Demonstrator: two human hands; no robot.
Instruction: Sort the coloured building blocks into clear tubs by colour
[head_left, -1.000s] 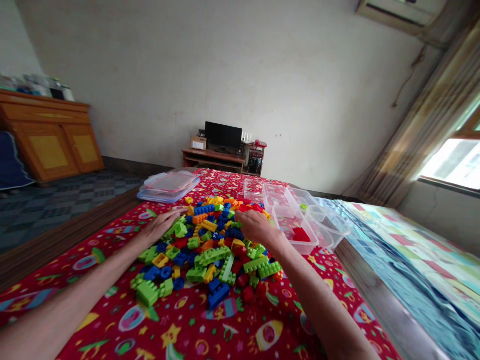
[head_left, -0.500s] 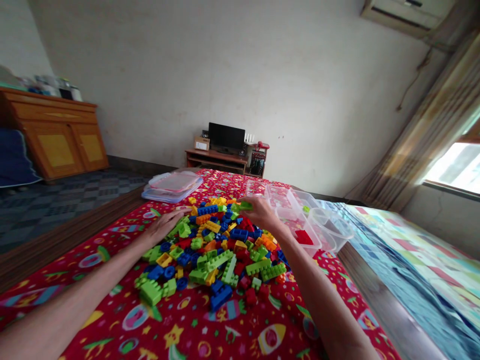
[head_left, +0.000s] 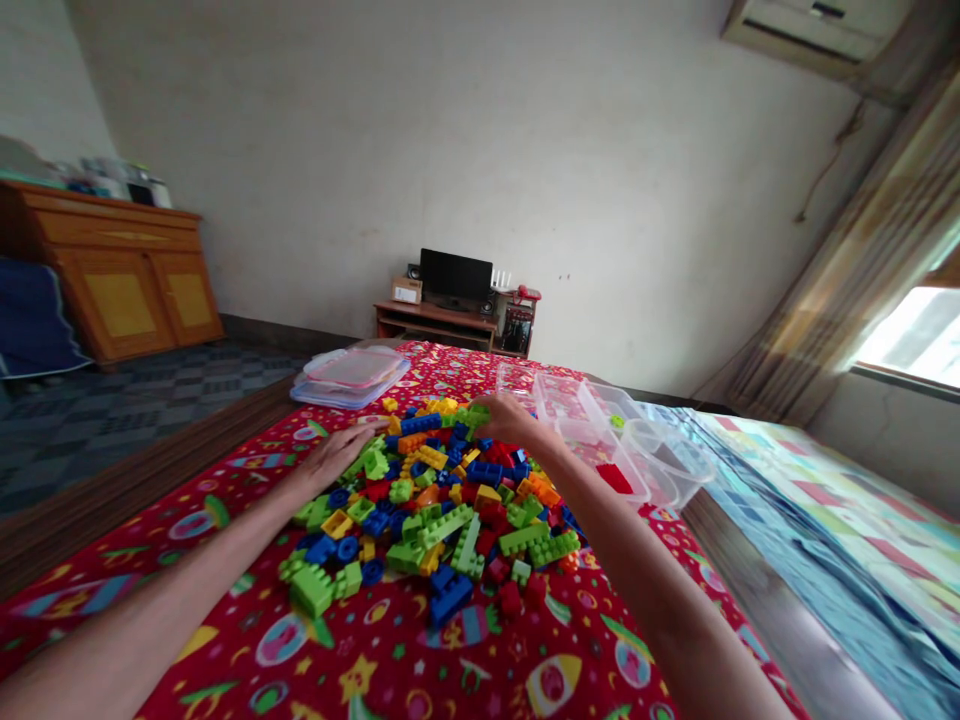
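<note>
Toy building bricks in green, blue, red, yellow and orange lie in a loose heap [head_left: 450, 490] on the red patterned cloth [head_left: 420, 660]. My left hand [head_left: 341, 452] rests at the heap's left edge, fingers stretched forward, with its tips by an orange-yellow brick [head_left: 393, 425]. At the far right of the heap, my right hand [head_left: 508, 418] points its bent fingers down and left, closed on a green brick [head_left: 474, 418] among other green ones. The fingertips are partly hidden, so their exact grip is hard to see.
Clear plastic boxes [head_left: 559, 400] stand right of the heap, one with a red brick [head_left: 615, 478] inside. A round clear tub [head_left: 675, 465] stands beside them. Stacked lids [head_left: 352, 372] lie at the back left. A bed [head_left: 847, 490] is on the right.
My right hand has moved slightly left and down onto the green bricks; the green brick at its fingers was raised higher before. My left hand stays put. The view has shifted slightly.
</note>
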